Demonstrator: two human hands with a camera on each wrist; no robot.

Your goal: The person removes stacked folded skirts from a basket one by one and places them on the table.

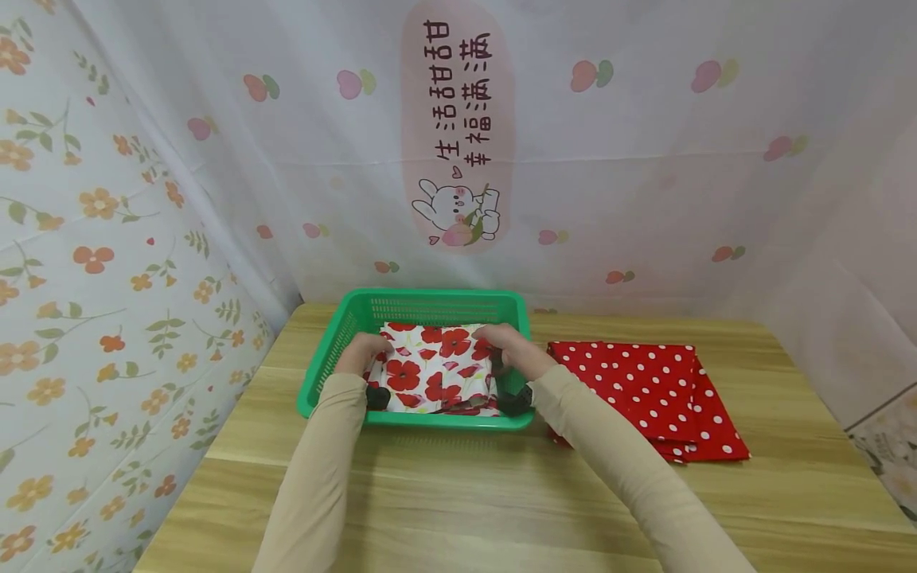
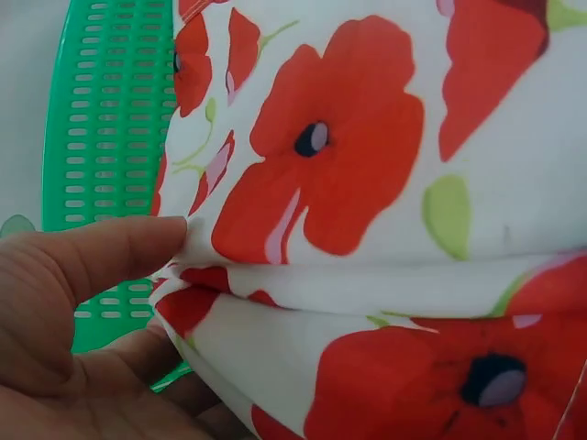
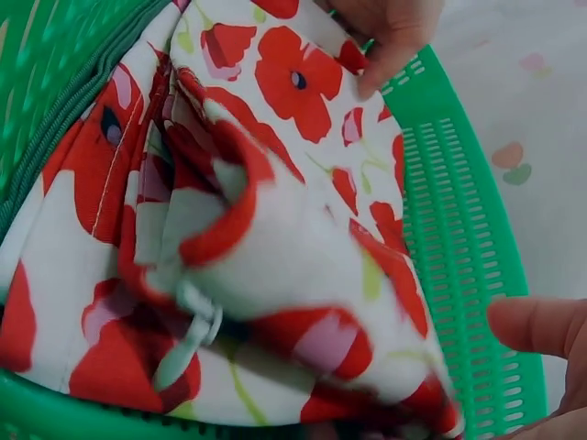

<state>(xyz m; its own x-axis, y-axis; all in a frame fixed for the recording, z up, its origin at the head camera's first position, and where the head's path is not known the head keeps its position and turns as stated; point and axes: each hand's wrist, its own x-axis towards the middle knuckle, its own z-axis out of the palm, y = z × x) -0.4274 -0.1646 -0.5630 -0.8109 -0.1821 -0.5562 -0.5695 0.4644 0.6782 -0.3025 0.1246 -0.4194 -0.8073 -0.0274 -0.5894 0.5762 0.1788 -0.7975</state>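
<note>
A folded white cloth with red poppies [image 1: 430, 370] lies inside a green plastic basket [image 1: 449, 423]. My left hand [image 1: 363, 352] is at its left edge; in the left wrist view the thumb [image 2: 138, 246] lies on top and the fingers go beneath, pinching the fold. At the cloth's right side is my right hand [image 1: 512, 350]. The right wrist view shows its thumb [image 3: 532, 325] straight and apart from the cloth, its other fingers mostly hidden. The cloth's near part is bunched and raised there, with a pale zip pull [image 3: 193, 325] hanging from it.
Red cloth with white dots [image 1: 645, 390] lies folded on the wooden table [image 1: 458, 509], right of the basket. A printed curtain [image 1: 645, 183] hangs behind the table, and a flowered one [image 1: 93, 278] on the left. Dark straps circle both wrists.
</note>
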